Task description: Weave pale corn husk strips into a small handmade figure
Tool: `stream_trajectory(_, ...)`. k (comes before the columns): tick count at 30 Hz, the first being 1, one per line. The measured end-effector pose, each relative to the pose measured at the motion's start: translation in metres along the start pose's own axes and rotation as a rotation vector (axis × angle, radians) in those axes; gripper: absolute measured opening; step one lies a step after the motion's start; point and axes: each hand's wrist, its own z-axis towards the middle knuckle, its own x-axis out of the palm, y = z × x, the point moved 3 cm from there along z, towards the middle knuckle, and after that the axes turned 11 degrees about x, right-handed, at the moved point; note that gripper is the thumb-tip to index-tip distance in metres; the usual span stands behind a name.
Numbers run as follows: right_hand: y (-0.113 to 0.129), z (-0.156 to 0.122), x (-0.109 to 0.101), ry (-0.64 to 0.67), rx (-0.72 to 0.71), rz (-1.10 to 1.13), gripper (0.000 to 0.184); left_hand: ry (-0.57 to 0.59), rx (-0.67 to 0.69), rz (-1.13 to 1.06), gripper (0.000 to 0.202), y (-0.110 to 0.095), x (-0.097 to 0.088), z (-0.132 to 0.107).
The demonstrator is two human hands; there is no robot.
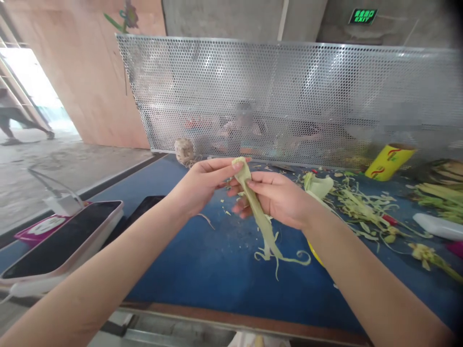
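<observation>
Above the middle of the blue table (202, 270), both my hands grip a pale green leafy strip (264, 224) that looks like a plant husk. My left hand (206, 180) pinches its folded upper end between thumb and fingers. A little lower, my right hand (280, 195) clasps the strip with its thumb on top; the other fingers are partly behind it. The lower end hangs towards me and splits into thin, curling shreds. Right of my right hand lie a pale leafy piece (320, 185) and a heap of green shreds (361, 207).
A perforated metal screen (231, 86) borders the table's far side. A ball of twine (184, 150) stands at far left, a phone (65, 238) at near left. At right are a yellow container (388, 162), a white object (437, 226) and plant stalks (441, 193).
</observation>
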Motion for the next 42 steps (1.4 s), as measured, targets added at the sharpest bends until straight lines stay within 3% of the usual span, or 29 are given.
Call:
stream_trajectory(3, -0.004, -0.003, -0.004, 0.011, 0.013, -0.021, 0.014, -0.031, -0.005, -0.011, 0.018, 0.007, 0.003, -0.002)
stream_trajectory(7, -0.011, -0.006, -0.010, -0.049, -0.011, -0.300, 0.010, -0.106, -0.021, -0.009, 0.013, 0.022, 0.000, -0.004)
stream_trajectory(10, -0.016, -0.007, -0.014, -0.067, -0.016, -0.424, 0.011, -0.081, -0.026, 0.006, 0.012, 0.033, -0.004, -0.006)
stream_trajectory(16, -0.024, -0.007, -0.013, 0.030, 0.033, -0.330, 0.020, 0.061, -0.043, -0.072, 0.009, 0.039, -0.004, -0.010)
stream_trajectory(24, -0.030, -0.012, -0.009, 0.100, 0.021, -0.310, 0.027, 0.304, -0.052, -0.072, 0.022, 0.032, 0.005, -0.018)
stream_trajectory(30, -0.030, -0.012, -0.009, -0.003, -0.045, -0.372, 0.029, 0.239, -0.034, -0.040, 0.019, 0.030, 0.006, -0.019)
stream_trajectory(35, -0.033, -0.015, -0.006, 0.083, 0.014, -0.278, 0.027, 0.244, -0.043, -0.062, 0.009, 0.030, 0.006, -0.019)
stream_trajectory(42, -0.036, -0.012, -0.012, 0.090, -0.022, -0.192, 0.021, 0.215, -0.026, -0.044, 0.018, 0.031, 0.007, -0.019)
